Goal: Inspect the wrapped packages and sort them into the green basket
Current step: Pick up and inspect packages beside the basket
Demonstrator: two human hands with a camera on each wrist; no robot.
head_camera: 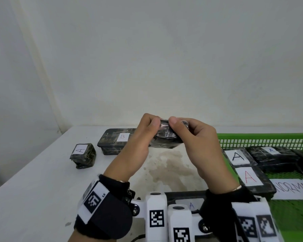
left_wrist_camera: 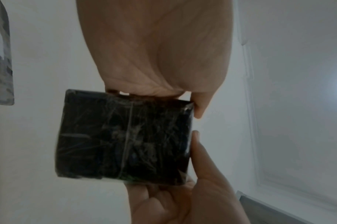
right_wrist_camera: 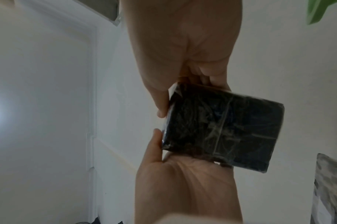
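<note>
Both hands hold one dark, plastic-wrapped package [head_camera: 164, 137] up above the white table [head_camera: 33, 180]. My left hand [head_camera: 151, 124] grips its left end and my right hand [head_camera: 177, 124] grips its right end, thumbs on top. In the wrist views the package [left_wrist_camera: 123, 139] [right_wrist_camera: 223, 130] shows a flat dark face with creased film and no label. The green basket [head_camera: 262, 142] stands to the right. It holds several dark packages, among them a black-A package [head_camera: 238, 157] and a red-A package [head_camera: 250, 177].
On the table to the left lie a small package labelled A [head_camera: 82, 155] and a long package labelled B [head_camera: 115, 141]. A paper sheet reading NORMAL [head_camera: 292, 187] lies in the basket. Another A-labelled package [head_camera: 191, 205] sits under my wrists.
</note>
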